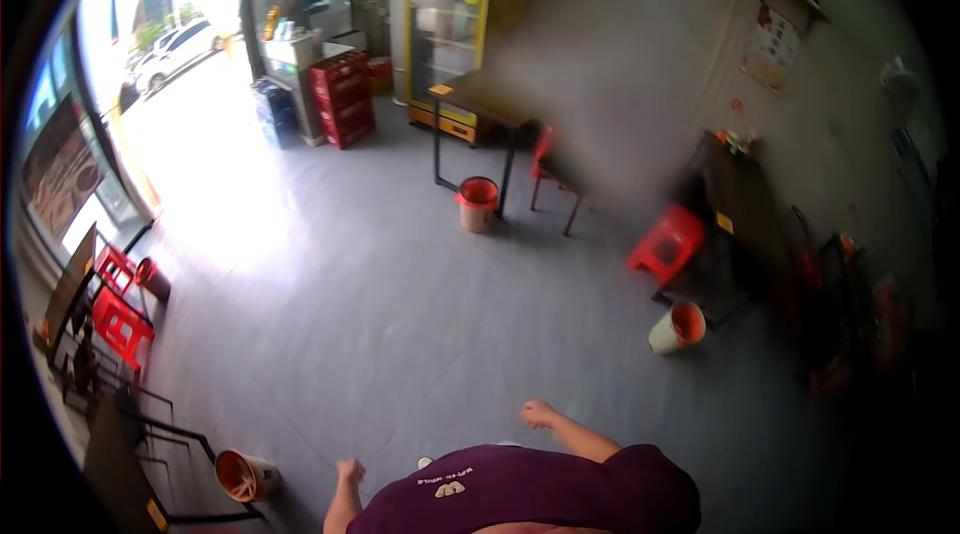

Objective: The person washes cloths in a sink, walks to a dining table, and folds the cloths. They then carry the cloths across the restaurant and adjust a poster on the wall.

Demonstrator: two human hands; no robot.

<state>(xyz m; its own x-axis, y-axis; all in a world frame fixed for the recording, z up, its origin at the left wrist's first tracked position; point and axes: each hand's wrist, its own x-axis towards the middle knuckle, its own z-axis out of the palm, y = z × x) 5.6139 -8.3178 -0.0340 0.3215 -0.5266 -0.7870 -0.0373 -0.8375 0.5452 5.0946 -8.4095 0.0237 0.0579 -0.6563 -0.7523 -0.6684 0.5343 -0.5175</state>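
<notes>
My left hand hangs low beside my body, over the grey floor, its fingers curled in and nothing seen in them. Farther right, my right hand is held out in front of the purple shirt, also loosely closed, with no object visible in it. Neither hand touches anything. Nearest to the left hand stands a bin with an orange liner; a white bin with an orange liner stands ahead and right of the other hand.
Grey floor stretches toward a bright doorway. Dark tables and red stools line the sides. A lined bin stands by a far table. Beyond are red crates and a yellow-framed fridge. A blur covers the upper right.
</notes>
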